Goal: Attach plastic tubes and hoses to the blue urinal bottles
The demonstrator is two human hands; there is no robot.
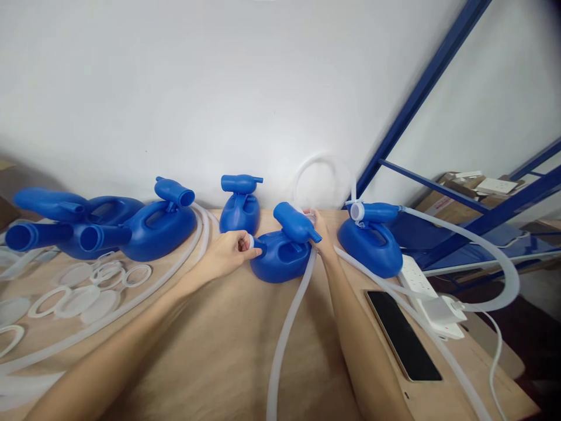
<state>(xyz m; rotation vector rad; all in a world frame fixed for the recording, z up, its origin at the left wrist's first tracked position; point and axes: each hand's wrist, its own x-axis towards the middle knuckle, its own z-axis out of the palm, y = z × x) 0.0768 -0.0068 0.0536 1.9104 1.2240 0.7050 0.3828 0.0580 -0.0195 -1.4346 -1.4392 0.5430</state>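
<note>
A blue plastic bottle [280, 270] with a moulded handle lies on the table in front of me. A smaller blue bottle-shaped piece [293, 222] rests across its top. At its left end, my left hand [231, 252] pinches a white cap [251, 241] on the bottle's short neck. Behind the right end is my right hand [322, 229], its fingers curled near a pale ring and partly hidden; what they grip does not show. A translucent hose [287, 333] runs from beside that hand toward the table's front edge.
Similar blue bottles stand at left [162, 237], behind [239, 216] and at right [370, 248], the right one with a hose. White rings and lids [78, 301] lie left. A phone [403, 334] and power strip [416, 278] lie right, near a blue metal frame [421, 76].
</note>
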